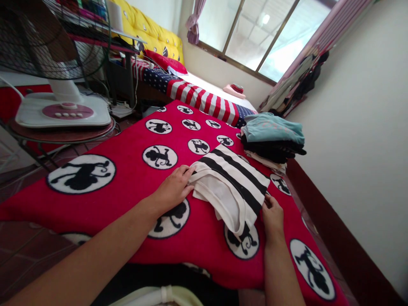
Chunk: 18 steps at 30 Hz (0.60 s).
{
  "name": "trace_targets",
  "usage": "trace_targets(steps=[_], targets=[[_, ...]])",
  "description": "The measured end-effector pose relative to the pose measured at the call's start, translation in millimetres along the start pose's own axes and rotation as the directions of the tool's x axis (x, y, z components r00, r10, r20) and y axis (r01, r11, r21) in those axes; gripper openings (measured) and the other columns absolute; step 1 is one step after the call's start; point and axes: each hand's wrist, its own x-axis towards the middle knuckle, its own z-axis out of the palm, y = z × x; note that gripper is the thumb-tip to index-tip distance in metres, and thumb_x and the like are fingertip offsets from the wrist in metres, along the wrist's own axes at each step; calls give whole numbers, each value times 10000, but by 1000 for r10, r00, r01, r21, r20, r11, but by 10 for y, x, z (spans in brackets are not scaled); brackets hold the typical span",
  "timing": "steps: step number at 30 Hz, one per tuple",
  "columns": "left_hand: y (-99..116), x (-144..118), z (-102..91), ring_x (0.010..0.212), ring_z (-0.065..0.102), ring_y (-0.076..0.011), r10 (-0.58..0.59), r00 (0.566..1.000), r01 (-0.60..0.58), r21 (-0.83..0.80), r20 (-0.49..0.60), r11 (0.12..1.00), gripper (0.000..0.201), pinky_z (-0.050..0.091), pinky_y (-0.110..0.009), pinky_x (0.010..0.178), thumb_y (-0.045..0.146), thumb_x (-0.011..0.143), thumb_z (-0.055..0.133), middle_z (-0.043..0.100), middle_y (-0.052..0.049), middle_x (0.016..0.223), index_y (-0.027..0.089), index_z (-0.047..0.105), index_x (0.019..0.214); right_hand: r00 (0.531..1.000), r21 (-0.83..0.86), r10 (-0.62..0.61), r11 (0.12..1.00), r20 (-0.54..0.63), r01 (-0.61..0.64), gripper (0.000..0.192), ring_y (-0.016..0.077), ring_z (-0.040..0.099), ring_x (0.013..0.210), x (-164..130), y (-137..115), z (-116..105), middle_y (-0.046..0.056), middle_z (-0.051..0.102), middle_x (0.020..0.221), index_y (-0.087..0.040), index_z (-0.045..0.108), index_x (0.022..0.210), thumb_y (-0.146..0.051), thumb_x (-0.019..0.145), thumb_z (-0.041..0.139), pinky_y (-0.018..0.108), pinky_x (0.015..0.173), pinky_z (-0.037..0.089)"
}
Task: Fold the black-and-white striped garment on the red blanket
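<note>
A black-and-white striped garment (232,182) lies partly folded on a red blanket with monkey circles (134,170). My left hand (174,189) rests flat at the garment's left edge, fingers touching the white fabric. At the lower right corner, my right hand (272,216) touches the garment with its fingertips. Neither hand lifts the cloth off the blanket.
A stack of folded clothes (272,138), teal on top, sits at the blanket's far right by the wall. A white fan (63,106) stands on a stool at the left. Behind are a flag-patterned mattress (197,95), a yellow headboard and a window.
</note>
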Motion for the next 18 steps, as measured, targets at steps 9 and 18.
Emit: trace_targets(steps=[9,18], targets=[[-2,0,5,1178,493,-266,6,1000,-6,8,-5,1000,585,433,-423,1027,204,844,572,494,-135,1272,146,398,1400,1000,33,0,999,-7,0,524,278,687,894,5,22,10,145,729,955,-103,666,1080,-400,650,629,395,798,555],[-10,-9,10,1176,493,-267,14,1000,-14,15,-7,1000,603,438,-420,1021,206,843,568,497,-127,1257,164,381,1414,1000,-1,-13,1000,-21,13,480,267,689,868,15,34,2,128,734,940,-124,683,1049,-407,666,627,388,790,552]])
